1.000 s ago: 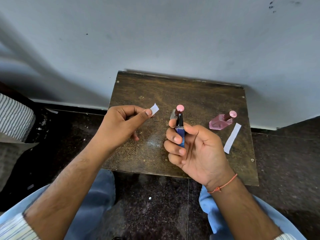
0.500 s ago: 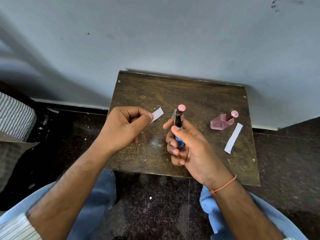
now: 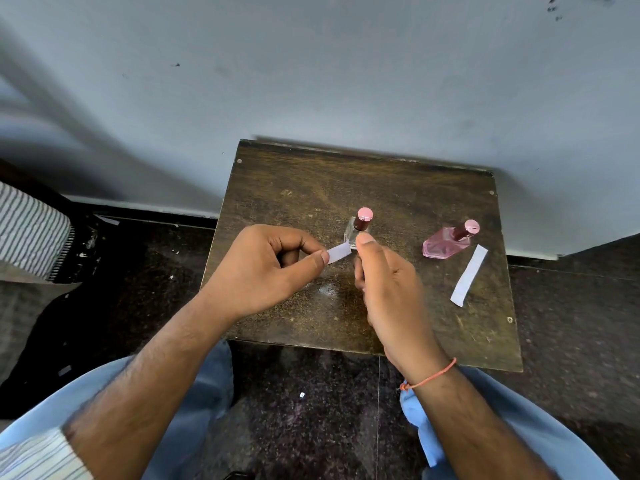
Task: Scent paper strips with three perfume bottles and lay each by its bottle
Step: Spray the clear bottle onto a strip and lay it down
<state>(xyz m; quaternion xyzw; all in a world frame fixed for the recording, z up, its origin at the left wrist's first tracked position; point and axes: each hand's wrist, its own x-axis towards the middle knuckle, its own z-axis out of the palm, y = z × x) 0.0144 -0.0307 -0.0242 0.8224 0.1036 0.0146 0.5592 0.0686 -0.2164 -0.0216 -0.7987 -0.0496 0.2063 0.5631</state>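
My left hand [image 3: 263,271] pinches a small white paper strip [image 3: 338,252] between thumb and forefinger, its free end close to my right hand. My right hand [image 3: 389,292] grips a slim blue perfume bottle, now almost wholly hidden by the fingers, with the thumb up on top of it. Just behind stands a clear glass bottle [image 3: 358,226] with a pink cap. To the right on the table a pink bottle [image 3: 446,242] with a pink cap stands, and a longer white strip [image 3: 469,275] lies beside it.
The small dark wooden table [image 3: 294,188] stands against a pale wall. Dark speckled floor surrounds it, and my knees in blue trousers sit at its near edge. A striped cloth shows at the far left.
My right hand has turned over so its back faces me, hiding the blue bottle, and the thumb has come on top. The left hand has brought the strip closer to it.
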